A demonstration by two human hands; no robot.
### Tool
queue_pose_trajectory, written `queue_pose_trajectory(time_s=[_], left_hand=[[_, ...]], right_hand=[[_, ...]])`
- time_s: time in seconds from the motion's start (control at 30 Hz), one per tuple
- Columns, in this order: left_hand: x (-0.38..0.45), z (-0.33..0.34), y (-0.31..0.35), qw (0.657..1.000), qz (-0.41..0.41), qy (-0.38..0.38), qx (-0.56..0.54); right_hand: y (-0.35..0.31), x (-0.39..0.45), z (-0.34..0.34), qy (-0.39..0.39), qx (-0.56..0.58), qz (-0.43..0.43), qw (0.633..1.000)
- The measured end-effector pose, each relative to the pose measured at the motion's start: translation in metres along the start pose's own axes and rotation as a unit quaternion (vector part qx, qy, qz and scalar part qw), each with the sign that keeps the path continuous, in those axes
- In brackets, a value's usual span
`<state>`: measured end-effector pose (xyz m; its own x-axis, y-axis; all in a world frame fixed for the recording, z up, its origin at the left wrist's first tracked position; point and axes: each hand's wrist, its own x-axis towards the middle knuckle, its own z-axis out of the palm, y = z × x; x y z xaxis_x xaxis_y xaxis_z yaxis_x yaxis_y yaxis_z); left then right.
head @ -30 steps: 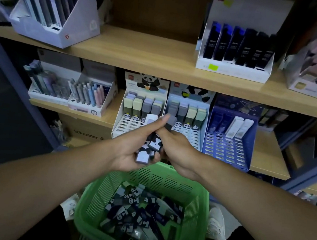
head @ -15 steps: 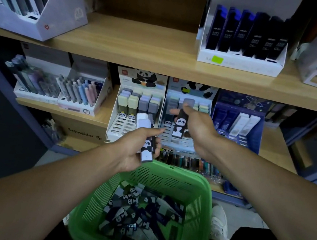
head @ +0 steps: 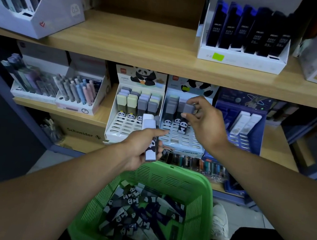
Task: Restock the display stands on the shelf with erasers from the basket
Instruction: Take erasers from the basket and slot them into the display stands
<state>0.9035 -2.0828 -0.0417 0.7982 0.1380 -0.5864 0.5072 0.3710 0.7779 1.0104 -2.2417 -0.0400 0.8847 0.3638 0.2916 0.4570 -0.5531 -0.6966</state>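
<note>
Right hand [head: 207, 124] pinches one grey panda-sleeved eraser [head: 185, 118] by its upper end, thumb and fingertips curled on it, over the right display stand [head: 181, 141]; eraser upright, lower end at or just above the slotted tray, contact unclear. Left hand [head: 142, 148] grips a small bundle of spare erasers [head: 151, 137], fingers wrapped, above the green basket [head: 201, 189]; loose erasers heaped inside the basket. Left display stand [head: 119, 128] half filled. Judged: erasers light, stiff, paper sleeves likely slick; best held on the bare rubber end, sleeve down; little breakage risk.
</note>
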Motion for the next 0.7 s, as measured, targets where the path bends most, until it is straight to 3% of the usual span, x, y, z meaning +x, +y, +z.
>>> queue_pose_trajectory(time_s=[0.5, 0.7], left_hand=[[0.003, -0.004, 0.003, 0.999, -0.041, -0.026, 0.003], [0.002, -0.004, 0.003, 0.999, -0.038, -0.029, 0.000]], right_hand=[[0.002, 0.004, 0.009, -0.033, -0.014, -0.060, 0.998], [0.006, 0.010, 0.013, 0.043, -0.019, -0.058, 0.997]])
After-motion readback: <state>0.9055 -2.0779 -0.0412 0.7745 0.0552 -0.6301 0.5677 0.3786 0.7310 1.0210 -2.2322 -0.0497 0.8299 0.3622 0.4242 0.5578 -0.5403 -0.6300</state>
